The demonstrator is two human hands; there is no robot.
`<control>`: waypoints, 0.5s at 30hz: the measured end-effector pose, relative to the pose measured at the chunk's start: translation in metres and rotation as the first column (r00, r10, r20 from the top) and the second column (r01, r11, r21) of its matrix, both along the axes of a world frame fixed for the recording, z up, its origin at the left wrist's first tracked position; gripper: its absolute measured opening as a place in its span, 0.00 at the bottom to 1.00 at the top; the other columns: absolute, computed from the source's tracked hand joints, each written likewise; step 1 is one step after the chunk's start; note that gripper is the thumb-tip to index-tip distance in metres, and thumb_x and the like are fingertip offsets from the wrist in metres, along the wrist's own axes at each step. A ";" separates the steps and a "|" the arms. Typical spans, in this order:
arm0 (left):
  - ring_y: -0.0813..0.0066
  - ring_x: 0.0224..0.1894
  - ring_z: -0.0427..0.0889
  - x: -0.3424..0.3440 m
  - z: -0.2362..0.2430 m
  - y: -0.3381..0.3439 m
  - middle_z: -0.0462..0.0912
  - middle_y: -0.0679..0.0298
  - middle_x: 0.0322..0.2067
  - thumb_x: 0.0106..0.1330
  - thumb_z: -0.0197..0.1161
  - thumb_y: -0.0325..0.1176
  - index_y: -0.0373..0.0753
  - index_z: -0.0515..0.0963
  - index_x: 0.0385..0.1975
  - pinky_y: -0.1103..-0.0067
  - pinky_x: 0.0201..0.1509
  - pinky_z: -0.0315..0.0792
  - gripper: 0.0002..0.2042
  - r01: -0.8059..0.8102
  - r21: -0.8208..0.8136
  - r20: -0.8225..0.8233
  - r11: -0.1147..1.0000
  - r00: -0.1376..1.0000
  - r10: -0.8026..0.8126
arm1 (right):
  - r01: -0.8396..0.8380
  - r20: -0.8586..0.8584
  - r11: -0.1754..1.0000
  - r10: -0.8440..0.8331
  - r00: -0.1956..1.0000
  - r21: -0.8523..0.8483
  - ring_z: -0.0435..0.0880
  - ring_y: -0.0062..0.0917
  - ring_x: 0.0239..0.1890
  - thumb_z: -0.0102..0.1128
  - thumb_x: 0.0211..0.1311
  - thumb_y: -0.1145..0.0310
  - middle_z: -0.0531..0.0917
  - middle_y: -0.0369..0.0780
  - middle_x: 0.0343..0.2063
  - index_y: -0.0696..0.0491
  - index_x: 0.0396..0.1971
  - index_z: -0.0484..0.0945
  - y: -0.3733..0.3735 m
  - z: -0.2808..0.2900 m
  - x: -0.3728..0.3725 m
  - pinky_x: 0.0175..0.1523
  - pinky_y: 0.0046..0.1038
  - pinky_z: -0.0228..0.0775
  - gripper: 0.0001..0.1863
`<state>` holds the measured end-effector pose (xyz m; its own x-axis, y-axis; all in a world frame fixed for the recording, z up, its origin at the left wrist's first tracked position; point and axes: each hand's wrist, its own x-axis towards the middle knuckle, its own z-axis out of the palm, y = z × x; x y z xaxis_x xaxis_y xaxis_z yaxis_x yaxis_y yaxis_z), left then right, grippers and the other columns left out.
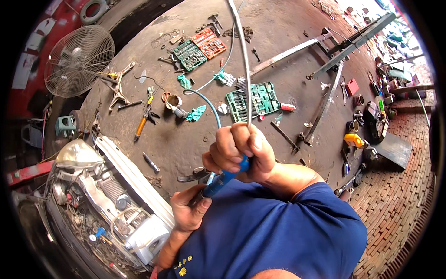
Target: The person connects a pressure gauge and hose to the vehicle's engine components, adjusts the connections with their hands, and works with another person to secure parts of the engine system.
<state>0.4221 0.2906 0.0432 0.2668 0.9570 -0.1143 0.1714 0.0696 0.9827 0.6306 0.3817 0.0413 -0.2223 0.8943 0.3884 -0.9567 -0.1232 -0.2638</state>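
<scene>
My right hand is wrapped around the upper part of a blue tubular piece and a long grey hose or cable that rises past the top edge. My left hand holds the lower end of the blue piece, thumb on its darker tip, lower and to the left of my right. A thinner light-blue hose trails from behind my hands across the floor; where it connects is hidden.
Open socket sets, an orange-and-green tool case, scattered tools and rags lie on the floor. A fan stands upper left, an open engine bay lower left, metal frames upper right, a yellow jug right.
</scene>
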 end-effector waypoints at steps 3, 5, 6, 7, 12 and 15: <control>0.87 0.22 0.66 0.006 0.003 -0.002 0.70 0.74 0.18 0.69 0.74 0.46 0.28 0.84 0.43 0.82 0.26 0.60 0.22 -0.054 -0.091 0.043 0.994 0.997 0.058 | 0.027 0.031 0.999 -0.025 0.999 -0.037 0.68 0.16 0.23 0.54 0.79 0.50 0.68 0.30 0.26 0.44 0.25 0.65 -0.001 -0.001 0.003 0.38 0.32 0.65 0.21; 0.86 0.22 0.66 0.003 0.003 0.002 0.70 0.74 0.18 0.69 0.73 0.47 0.28 0.84 0.43 0.82 0.26 0.60 0.23 -0.018 -0.050 -0.003 0.999 1.000 0.018 | 0.024 0.050 0.998 -0.021 0.999 -0.053 0.66 0.18 0.23 0.55 0.78 0.51 0.67 0.31 0.25 0.45 0.24 0.64 0.002 0.000 0.006 0.38 0.34 0.65 0.22; 0.86 0.22 0.66 0.002 0.003 0.002 0.70 0.73 0.18 0.70 0.72 0.48 0.27 0.84 0.43 0.81 0.26 0.60 0.24 0.003 -0.018 -0.053 1.000 0.999 -0.004 | 0.065 0.066 0.994 -0.059 0.996 -0.093 0.66 0.19 0.23 0.56 0.77 0.51 0.67 0.32 0.25 0.46 0.24 0.64 -0.005 0.003 0.005 0.37 0.35 0.65 0.22; 0.85 0.22 0.66 0.003 0.004 0.002 0.70 0.72 0.18 0.71 0.70 0.50 0.27 0.83 0.42 0.80 0.26 0.60 0.24 -0.003 -0.010 -0.055 1.000 0.998 0.002 | 0.084 0.082 0.988 -0.074 0.994 -0.127 0.66 0.20 0.23 0.56 0.77 0.51 0.67 0.32 0.25 0.46 0.24 0.64 -0.007 0.004 0.004 0.37 0.35 0.65 0.22; 0.79 0.29 0.74 -0.010 0.006 -0.003 0.81 0.66 0.26 0.73 0.65 0.53 0.25 0.83 0.45 0.78 0.33 0.68 0.28 -0.004 -0.058 -0.176 0.998 0.984 -0.007 | 0.090 0.139 0.967 -0.057 0.989 -0.239 0.66 0.22 0.25 0.53 0.78 0.52 0.67 0.34 0.27 0.46 0.25 0.64 -0.006 0.005 -0.006 0.42 0.37 0.64 0.21; 0.82 0.27 0.71 -0.006 -0.004 -0.003 0.76 0.71 0.23 0.69 0.70 0.53 0.27 0.85 0.44 0.80 0.31 0.65 0.27 -0.019 0.048 -0.032 0.999 0.999 0.021 | 0.104 0.131 0.984 -0.085 0.988 -0.143 0.64 0.22 0.25 0.51 0.79 0.52 0.65 0.33 0.27 0.46 0.25 0.63 -0.012 0.018 -0.002 0.42 0.37 0.64 0.21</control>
